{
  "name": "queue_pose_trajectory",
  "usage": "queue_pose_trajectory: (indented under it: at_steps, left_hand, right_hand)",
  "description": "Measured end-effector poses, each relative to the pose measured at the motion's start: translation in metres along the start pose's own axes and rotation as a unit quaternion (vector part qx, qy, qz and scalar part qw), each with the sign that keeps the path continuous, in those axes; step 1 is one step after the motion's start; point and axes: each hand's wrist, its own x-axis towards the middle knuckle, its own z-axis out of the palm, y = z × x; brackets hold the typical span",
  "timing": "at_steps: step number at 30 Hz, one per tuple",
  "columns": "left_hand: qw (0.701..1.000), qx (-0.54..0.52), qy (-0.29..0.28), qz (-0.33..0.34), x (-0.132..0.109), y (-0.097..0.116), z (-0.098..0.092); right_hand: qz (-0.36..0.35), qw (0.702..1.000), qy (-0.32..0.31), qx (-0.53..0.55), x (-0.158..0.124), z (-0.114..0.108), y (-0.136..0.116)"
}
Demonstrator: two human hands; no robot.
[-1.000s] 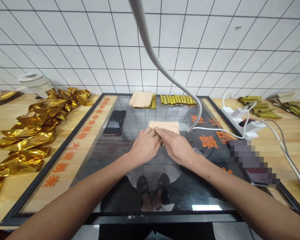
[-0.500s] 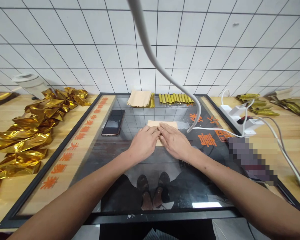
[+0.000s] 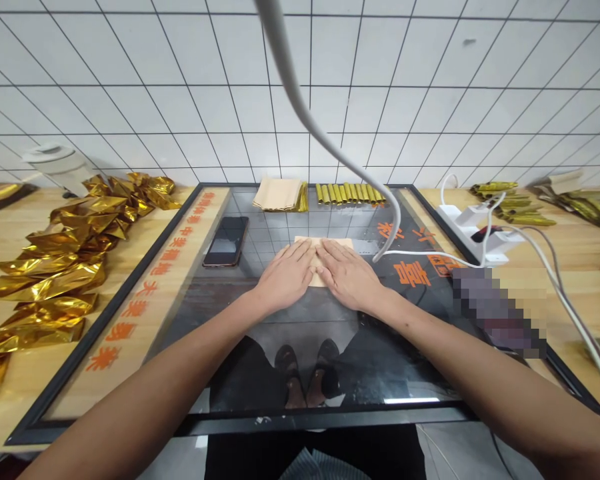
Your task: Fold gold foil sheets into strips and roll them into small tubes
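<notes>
A small tan paper sheet [image 3: 319, 280] lies on the dark glass panel [image 3: 310, 347] in front of me. My left hand [image 3: 287, 275] rests palm down over its left part, fingers stretched out. From the other side my right hand [image 3: 349, 273] lies flat on the right part, fingers extended too. The two hands slant inward with a narrow gap between them, where the paper shows. Farther back sits a stack of tan sheets [image 3: 279, 193] with gold undersides. Beside it runs a row of rolled gold paper tubes [image 3: 350, 193].
A phone [image 3: 226, 241] lies on the panel's left side. Folded gold foil pieces [image 3: 55, 273] pile up at far left. To the right are a power strip [image 3: 473, 243] with plugs and white cables, and more gold rolls [image 3: 523, 212]. A grey-white cable [image 3: 325, 137] hangs across the view.
Both hands have shifted from overlapping fingertips in the middle to lying apart, their fingers pointing more forward. More of the paper's middle shows between them.
</notes>
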Motion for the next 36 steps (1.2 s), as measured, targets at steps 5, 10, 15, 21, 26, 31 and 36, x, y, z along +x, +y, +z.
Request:
queue_pose_trajectory:
  at_steps: [5, 10, 15, 21, 26, 31, 36]
  left_hand:
    - [1.0, 0.0, 0.008, 0.014, 0.0, -0.0003, -0.0012]
    - [1.0, -0.005, 0.016, 0.013, 0.0006, 0.0005, -0.0011]
    - [1.0, 0.009, 0.009, 0.004, 0.0007, 0.0027, -0.0022]
    - [1.0, 0.009, 0.006, -0.004, -0.0001, 0.0032, -0.0016]
    - [1.0, 0.006, 0.003, -0.006, -0.0008, 0.0048, -0.0036]
    - [1.0, 0.011, 0.01, -0.006, -0.0011, 0.0051, -0.0034]
    - [0.999, 0.036, 0.007, -0.008, -0.0022, 0.0054, -0.0019]
  right_hand:
    - [0.001, 1.0, 0.008, 0.013, 0.0, 0.0033, 0.0018]
    - [0.009, 1.0, 0.004, 0.019, -0.0003, 0.004, 0.003]
    - [0.01, 1.0, -0.006, 0.024, 0.0008, 0.0062, 0.0061]
    - [0.016, 0.999, -0.019, 0.024, 0.0035, 0.0093, 0.0082]
    - [0.039, 0.999, -0.013, 0.018, 0.0058, 0.008, 0.0042]
    - [0.046, 0.999, -0.006, 0.008, 0.0051, 0.0041, 0.0007]
    - [0.039, 0.999, -0.006, 0.004, 0.0022, -0.0006, 0.0046]
